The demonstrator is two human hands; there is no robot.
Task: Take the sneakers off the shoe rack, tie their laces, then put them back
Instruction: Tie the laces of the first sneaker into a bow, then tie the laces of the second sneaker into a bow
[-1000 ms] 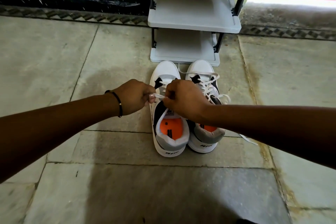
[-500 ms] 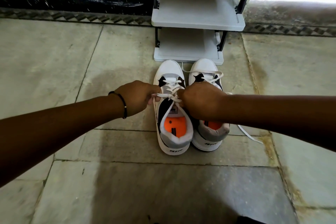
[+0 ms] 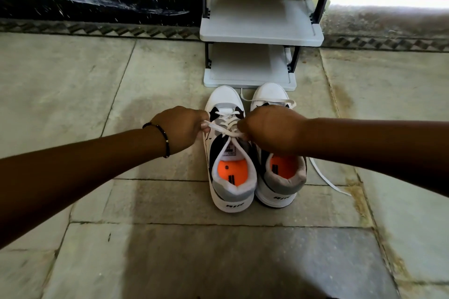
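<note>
Two white sneakers with grey heels and orange insoles stand side by side on the stone floor, toes toward the rack. My left hand and my right hand each pinch a white lace end of the left sneaker, pulled apart over its tongue. The crossed lace forms a knot between the hands. My right forearm covers the middle of the right sneaker, whose loose lace trails onto the floor at the right. The grey shoe rack stands just beyond the toes.
Both rack shelves that show hold nothing. A dark wall base with a patterned border runs behind the rack. Stone floor tiles spread on all sides of the sneakers.
My hands have moved apart sideways, pulling the left sneaker's lace ends outward and drawing the knot down over the tongue. The view has shifted slightly closer.
</note>
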